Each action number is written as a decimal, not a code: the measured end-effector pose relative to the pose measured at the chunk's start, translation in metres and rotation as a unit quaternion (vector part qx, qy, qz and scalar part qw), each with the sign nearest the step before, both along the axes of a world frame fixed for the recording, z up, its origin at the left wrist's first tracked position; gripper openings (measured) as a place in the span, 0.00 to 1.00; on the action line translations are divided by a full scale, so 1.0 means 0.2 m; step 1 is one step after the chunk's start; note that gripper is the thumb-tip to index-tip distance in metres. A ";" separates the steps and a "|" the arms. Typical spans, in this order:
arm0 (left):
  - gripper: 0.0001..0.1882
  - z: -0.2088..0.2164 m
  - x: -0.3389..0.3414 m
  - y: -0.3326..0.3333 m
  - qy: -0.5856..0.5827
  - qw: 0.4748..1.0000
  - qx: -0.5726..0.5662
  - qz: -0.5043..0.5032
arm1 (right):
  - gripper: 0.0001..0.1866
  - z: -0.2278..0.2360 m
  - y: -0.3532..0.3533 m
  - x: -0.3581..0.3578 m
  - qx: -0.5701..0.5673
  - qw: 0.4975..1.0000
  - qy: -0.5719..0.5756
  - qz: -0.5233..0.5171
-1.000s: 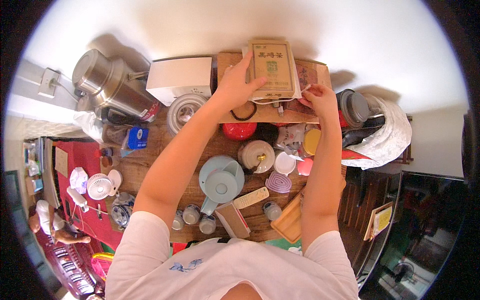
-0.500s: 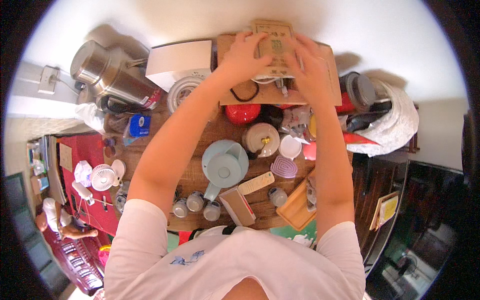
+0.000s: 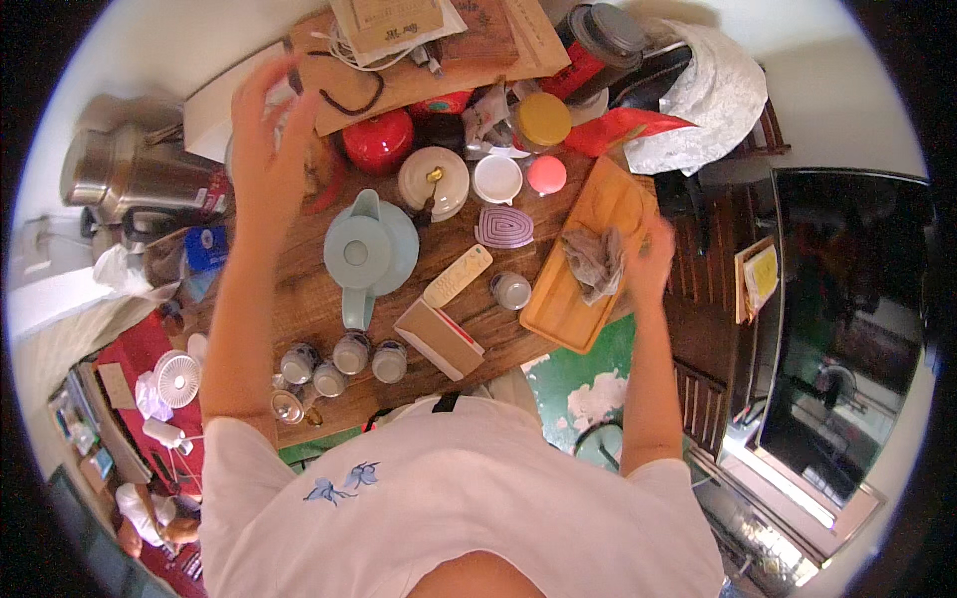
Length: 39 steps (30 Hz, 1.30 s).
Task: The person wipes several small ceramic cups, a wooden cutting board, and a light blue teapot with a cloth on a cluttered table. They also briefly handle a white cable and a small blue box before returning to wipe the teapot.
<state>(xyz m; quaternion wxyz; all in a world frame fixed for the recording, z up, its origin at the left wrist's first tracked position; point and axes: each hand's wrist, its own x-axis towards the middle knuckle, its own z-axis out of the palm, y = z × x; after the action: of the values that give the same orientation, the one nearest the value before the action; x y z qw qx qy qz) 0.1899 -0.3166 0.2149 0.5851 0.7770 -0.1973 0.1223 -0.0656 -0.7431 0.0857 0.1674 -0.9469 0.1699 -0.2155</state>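
My left hand [image 3: 269, 130] is raised at the left end of a brown wooden box or board [image 3: 419, 80], fingers spread and holding nothing. My right hand [image 3: 650, 257] is at the right edge of a wooden tray [image 3: 568, 317], beside a crumpled grey-brown cloth [image 3: 595, 263] lying on it. Motion blurs its fingers, so whether they grip the cloth is unclear. A tan paper packet [image 3: 387, 22] lies on top of the brown box, next to a white cable [image 3: 349, 56] and a dark cord loop [image 3: 359, 105].
A pale blue jug [image 3: 384, 249], several small glass jars [image 3: 351, 353], a lidded cream pot [image 3: 434, 183], a beige remote [image 3: 459, 277] and a purple coaster [image 3: 505, 227] occupy the table. A steel flask [image 3: 140, 169] stands at left; a white cloth bag [image 3: 713, 95] is far right.
Both hands have left the paper packet, which now rests on the brown box. My right hand has come down to the tray's edge; my left has moved left. The view has shifted rightward.
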 end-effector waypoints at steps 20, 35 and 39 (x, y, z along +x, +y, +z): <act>0.31 -0.48 -1.07 0.21 0.273 0.940 0.180 0.095 | 0.21 0.12 0.64 0.05 0.326 0.927 0.009 0.183; 0.39 -0.44 -1.03 0.25 0.322 0.926 0.190 -0.044 | 0.25 -0.06 1.38 0.19 0.256 0.950 0.172 0.055; 0.36 -0.53 -0.89 0.43 0.223 0.963 0.138 -0.060 | 0.20 0.23 1.35 0.20 0.225 0.973 0.047 0.009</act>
<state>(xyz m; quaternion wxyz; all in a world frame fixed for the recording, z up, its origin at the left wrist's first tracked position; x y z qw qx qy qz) 0.0123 -0.2298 0.1092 0.5073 0.8448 -0.1230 -0.1175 -0.0260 -0.4723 0.1321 0.3702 -0.8952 0.2137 -0.1259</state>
